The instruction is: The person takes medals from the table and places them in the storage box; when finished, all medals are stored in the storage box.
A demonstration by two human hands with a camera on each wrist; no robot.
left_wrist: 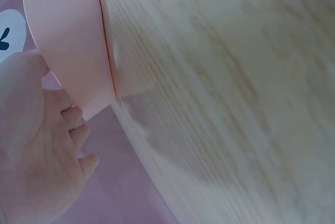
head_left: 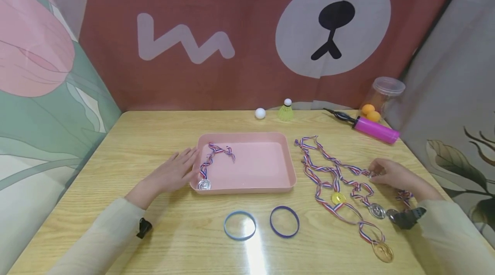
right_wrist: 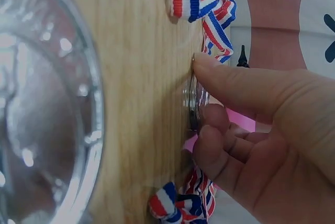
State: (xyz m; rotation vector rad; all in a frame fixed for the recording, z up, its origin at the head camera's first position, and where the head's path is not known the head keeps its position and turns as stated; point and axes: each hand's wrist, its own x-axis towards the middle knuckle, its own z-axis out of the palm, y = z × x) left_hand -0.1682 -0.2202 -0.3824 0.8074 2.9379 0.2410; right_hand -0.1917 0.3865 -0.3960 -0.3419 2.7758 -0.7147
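A pink tray point(head_left: 247, 190) stands mid-table with one silver medal point(head_left: 204, 184) and its striped ribbon inside, at the left. My left hand point(head_left: 174, 171) touches the tray's left side, fingers nearly straight; the left wrist view shows the hand point(left_wrist: 47, 135) against the tray wall point(left_wrist: 68, 35). To the right of the tray, my right hand point(head_left: 390, 174) pinches a medal point(right_wrist: 193, 96) by its edge between thumb and fingers. Around it lie tangled red, white and blue ribbons point(head_left: 322, 167), a gold medal point(head_left: 338, 198), another silver medal point(head_left: 377, 211) and a bronze-coloured medal point(head_left: 383, 252).
A light blue wristband point(head_left: 240, 238) and a dark blue wristband point(head_left: 284, 235) lie in front of the tray. Along the back are a white ball point(head_left: 260, 113), a shuttlecock point(head_left: 286, 112), a pink hand pump point(head_left: 376, 129) and a clear jar point(head_left: 386, 87) with orange balls.
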